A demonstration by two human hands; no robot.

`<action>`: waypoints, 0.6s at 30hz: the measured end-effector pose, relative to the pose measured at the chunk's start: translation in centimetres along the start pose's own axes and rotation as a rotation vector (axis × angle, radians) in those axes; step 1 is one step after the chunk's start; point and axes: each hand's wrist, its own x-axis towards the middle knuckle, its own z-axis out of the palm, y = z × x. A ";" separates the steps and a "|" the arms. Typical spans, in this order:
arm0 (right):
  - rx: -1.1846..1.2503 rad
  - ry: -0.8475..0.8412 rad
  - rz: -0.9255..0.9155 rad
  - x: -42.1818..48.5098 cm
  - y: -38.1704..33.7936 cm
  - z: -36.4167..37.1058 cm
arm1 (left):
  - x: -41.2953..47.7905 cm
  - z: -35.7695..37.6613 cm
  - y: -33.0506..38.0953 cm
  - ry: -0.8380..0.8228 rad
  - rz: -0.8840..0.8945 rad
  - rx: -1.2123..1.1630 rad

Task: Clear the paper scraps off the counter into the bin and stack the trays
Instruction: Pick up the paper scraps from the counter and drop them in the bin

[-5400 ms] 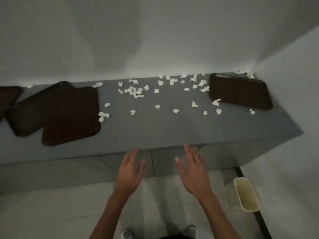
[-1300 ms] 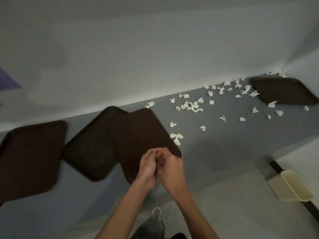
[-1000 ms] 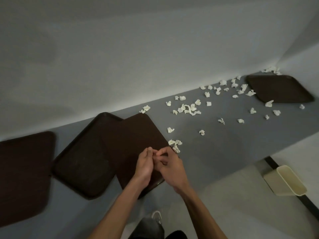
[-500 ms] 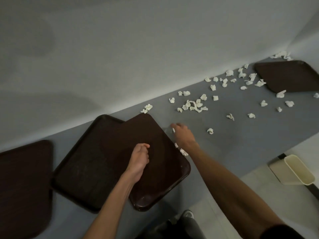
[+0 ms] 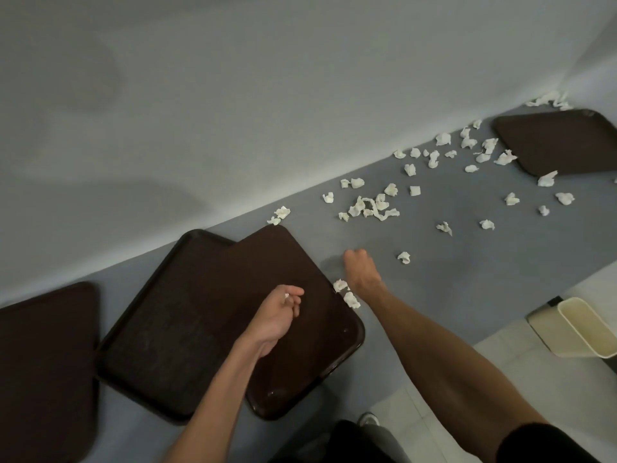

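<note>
Left hand (image 5: 278, 312) pinches scrap (image 5: 286, 295) over tray (image 5: 263, 262); right hand (image 5: 360, 270) curled beside scraps (image 5: 340, 285), grasp unclear.

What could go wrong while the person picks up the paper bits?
The left hand pinches only a tiny scrap; it could slip onto the top tray. The right forearm lies beside two scraps at that tray's edge and might sweep them to the floor. The bin stands on the floor far right, so carried bits may spill.
</note>
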 end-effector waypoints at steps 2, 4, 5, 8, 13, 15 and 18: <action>0.071 0.036 0.042 -0.1 1.0 -0.5 | 0.1 0.7 0.6 -0.010 0.053 0.017; 0.165 0.078 0.057 -1.0 2.7 -1.0 | 0.4 1.7 1.4 -0.002 0.090 0.038; 0.215 0.100 0.066 -1.9 3.6 -1.4 | 0.5 2.3 1.9 0.003 0.116 0.048; 0.371 0.216 0.080 -5.6 6.7 -3.3 | 1.0 4.8 3.7 0.010 0.196 0.062; 0.561 0.442 0.136 -11.4 13.2 -7.1 | 1.3 11.4 7.4 -0.033 0.311 0.111; 0.599 0.501 0.158 -13.1 16.4 -8.3 | 1.5 15.1 8.7 -0.042 0.330 0.112; 0.673 0.538 0.185 -15.2 21.6 -10.0 | 2.0 21.4 10.3 -0.041 0.372 0.120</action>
